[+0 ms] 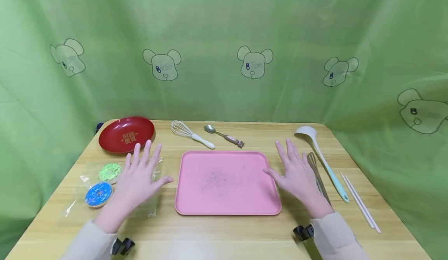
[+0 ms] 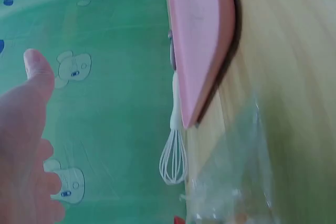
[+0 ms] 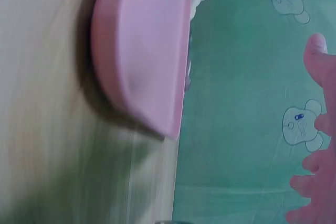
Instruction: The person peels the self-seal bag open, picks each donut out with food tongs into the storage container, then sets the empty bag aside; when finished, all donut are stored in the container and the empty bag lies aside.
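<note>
My left hand [image 1: 138,182] is held above the table with its fingers spread, over a clear plastic bag [image 1: 152,203] on the left side. Just beside that hand lie a blue-iced donut cookie [image 1: 99,194] and a green-iced one [image 1: 110,172]. My right hand [image 1: 296,176] hovers with fingers spread at the right edge of a pink tray [image 1: 227,184], partly covering a grey-brown whisk [image 1: 316,174]. Neither hand holds anything. Between them the tray lies flat, with dark scuff marks on its surface. In the left wrist view a white whisk [image 2: 173,156] shows past the tray.
A red oval plate [image 1: 117,135] stands at the back left. Behind the tray lies a spoon [image 1: 224,135] with a brown handle. On the right are a white ladle [image 1: 322,155] with a pale blue handle and a pair of white chopsticks [image 1: 360,203]. Green curtains [image 1: 210,96] surround the table.
</note>
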Demonstrator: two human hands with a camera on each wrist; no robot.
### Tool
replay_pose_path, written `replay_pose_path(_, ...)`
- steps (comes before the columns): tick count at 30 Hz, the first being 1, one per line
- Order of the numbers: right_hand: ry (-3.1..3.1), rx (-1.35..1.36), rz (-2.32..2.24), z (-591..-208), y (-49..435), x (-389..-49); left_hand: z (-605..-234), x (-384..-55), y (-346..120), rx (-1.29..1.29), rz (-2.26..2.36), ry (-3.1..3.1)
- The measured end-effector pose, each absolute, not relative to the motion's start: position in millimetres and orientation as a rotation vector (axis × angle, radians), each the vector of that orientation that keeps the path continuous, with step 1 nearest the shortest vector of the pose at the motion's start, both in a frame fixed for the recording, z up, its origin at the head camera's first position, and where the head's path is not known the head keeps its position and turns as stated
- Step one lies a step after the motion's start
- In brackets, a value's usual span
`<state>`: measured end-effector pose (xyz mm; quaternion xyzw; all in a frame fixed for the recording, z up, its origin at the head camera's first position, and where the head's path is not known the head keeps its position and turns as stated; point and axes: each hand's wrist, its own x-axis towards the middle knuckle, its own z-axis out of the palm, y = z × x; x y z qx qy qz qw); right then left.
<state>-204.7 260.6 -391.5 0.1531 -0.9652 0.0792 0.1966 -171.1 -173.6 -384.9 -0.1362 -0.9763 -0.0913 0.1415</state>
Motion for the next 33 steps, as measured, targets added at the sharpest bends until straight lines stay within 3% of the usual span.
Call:
replay_pose_path(19,-2.723,0.384,0.960,-386.5,196.3,-192.3,-406.6,-143.6,-245.1,-0.277,-0.455,-2.817)
replay_pose_path(33,-2.616,0.606,1.385,-393.2,128.7,-186.6,-430.5,-124.0,-297.0,-0.183,-0.766,-2.956)
